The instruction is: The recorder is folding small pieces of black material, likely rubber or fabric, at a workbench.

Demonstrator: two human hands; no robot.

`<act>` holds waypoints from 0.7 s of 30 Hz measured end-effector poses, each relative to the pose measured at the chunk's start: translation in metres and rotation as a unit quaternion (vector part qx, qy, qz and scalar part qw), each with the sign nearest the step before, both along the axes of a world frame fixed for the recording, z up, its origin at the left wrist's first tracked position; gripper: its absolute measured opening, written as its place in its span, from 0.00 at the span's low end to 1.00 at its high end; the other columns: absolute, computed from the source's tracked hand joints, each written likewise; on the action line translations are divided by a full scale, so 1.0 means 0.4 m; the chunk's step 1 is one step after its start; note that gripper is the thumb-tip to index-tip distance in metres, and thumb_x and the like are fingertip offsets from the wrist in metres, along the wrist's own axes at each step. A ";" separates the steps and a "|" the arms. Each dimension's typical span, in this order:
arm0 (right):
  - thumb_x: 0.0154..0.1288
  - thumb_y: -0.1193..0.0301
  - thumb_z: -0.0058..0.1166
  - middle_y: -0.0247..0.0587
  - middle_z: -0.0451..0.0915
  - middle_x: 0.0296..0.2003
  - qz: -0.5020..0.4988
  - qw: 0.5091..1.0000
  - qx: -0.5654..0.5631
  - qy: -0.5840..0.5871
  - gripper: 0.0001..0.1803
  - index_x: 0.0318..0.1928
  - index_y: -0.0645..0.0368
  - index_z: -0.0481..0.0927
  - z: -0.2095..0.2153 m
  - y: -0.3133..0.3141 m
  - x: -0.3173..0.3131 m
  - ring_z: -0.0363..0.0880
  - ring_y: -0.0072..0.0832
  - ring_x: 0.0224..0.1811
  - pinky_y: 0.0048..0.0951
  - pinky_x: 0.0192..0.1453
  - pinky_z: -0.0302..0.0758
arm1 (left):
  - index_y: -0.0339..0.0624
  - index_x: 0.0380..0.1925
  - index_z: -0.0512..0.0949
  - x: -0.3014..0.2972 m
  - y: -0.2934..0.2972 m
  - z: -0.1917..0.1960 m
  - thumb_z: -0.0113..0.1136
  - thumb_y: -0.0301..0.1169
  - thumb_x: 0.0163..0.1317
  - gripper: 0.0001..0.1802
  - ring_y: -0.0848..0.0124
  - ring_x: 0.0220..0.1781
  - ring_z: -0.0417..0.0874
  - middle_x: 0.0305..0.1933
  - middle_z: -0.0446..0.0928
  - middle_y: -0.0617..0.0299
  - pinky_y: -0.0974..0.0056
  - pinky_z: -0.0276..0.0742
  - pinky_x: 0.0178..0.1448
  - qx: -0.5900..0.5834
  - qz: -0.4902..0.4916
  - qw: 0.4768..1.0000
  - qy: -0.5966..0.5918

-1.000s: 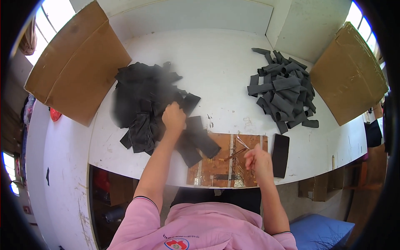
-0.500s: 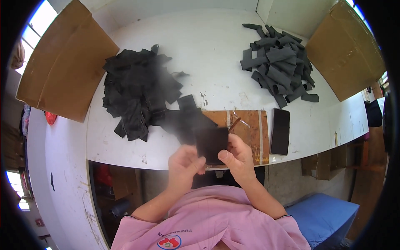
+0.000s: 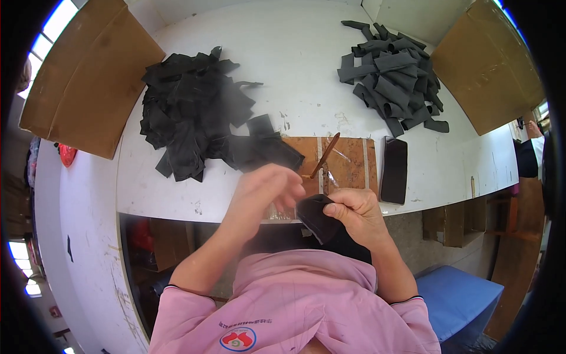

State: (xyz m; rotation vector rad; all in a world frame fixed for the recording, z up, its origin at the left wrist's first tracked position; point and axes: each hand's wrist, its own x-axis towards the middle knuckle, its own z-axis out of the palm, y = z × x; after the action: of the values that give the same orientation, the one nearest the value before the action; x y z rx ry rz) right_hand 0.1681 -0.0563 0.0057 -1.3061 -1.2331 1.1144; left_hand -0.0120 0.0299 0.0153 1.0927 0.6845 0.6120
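Black cloth piece, small and flat with a pale line along its lower edge (image 3: 318, 221), is pinched in the bare right hand (image 3: 362, 215) of the person at work. The thumb presses down from above and the fingers curl beneath, clamped together on the cloth's upper right corner, so the rest slants down to the left, in front of the pink short-sleeved shirt (image 3: 300, 283), at the near edge of the long white worktop (image 3: 283, 71).

The bare left hand (image 3: 262, 192) is up beside it, blurred. Its fingers are loosely bent and a little apart, with nothing that I can see between them; the tips are just beside the cloth's upper left corner, and I can't tell whether they touch.

Beyond both hands lies a brown rectangular board with pale strips (image 3: 358, 168). Over it slants a slim reddish-brown stick (image 3: 326, 154); whether any fingers grip that, I can't say. A flat black phone (image 3: 394, 171) lies right of the board.

To the left sprawls a heap of flat black cloth pieces (image 3: 183, 112), some overlapping the board. Far right sits a pile of dark grey fabric tubes (image 3: 398, 76), near a brown cardboard box (image 3: 486, 65).
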 end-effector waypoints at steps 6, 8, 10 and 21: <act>0.53 0.75 0.52 0.40 0.73 0.19 0.071 0.995 0.010 -0.066 0.05 0.26 0.65 0.75 -0.001 0.013 0.010 0.71 0.26 0.21 0.24 0.27 0.67 | 0.35 0.30 0.76 0.007 0.021 0.049 0.57 0.28 0.55 0.07 0.84 0.25 0.71 0.25 0.75 0.67 0.79 0.66 0.28 0.066 -0.106 0.984 0.129; 0.54 0.74 0.51 0.42 0.72 0.20 0.078 0.994 0.008 -0.070 0.06 0.26 0.65 0.74 -0.002 0.017 0.010 0.71 0.29 0.22 0.26 0.27 0.67 | 0.35 0.30 0.76 0.001 0.025 0.036 0.57 0.27 0.54 0.06 0.85 0.25 0.70 0.24 0.74 0.68 0.79 0.66 0.28 0.069 -0.119 0.982 0.132; 0.55 0.72 0.50 0.43 0.72 0.20 0.111 0.985 0.027 -0.130 0.07 0.26 0.65 0.74 -0.001 0.024 0.014 0.71 0.34 0.23 0.29 0.29 0.67 | 0.35 0.30 0.76 -0.004 0.029 0.032 0.57 0.26 0.54 0.06 0.85 0.24 0.70 0.24 0.74 0.69 0.79 0.65 0.27 0.072 -0.128 0.980 0.135; 0.55 0.70 0.50 0.46 0.70 0.19 0.171 0.969 0.018 -0.176 0.10 0.23 0.65 0.71 -0.002 0.048 0.007 0.70 0.40 0.26 0.34 0.30 0.66 | 0.34 0.32 0.76 -0.016 0.039 0.028 0.55 0.23 0.53 0.06 0.84 0.24 0.70 0.22 0.74 0.68 0.77 0.66 0.28 0.140 -0.174 0.955 0.196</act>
State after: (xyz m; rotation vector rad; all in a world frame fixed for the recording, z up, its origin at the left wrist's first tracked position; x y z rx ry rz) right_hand 0.1711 -0.0372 0.0047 -1.3339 -1.7873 1.1188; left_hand -0.0186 0.0455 0.0264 1.5836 0.7330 0.1872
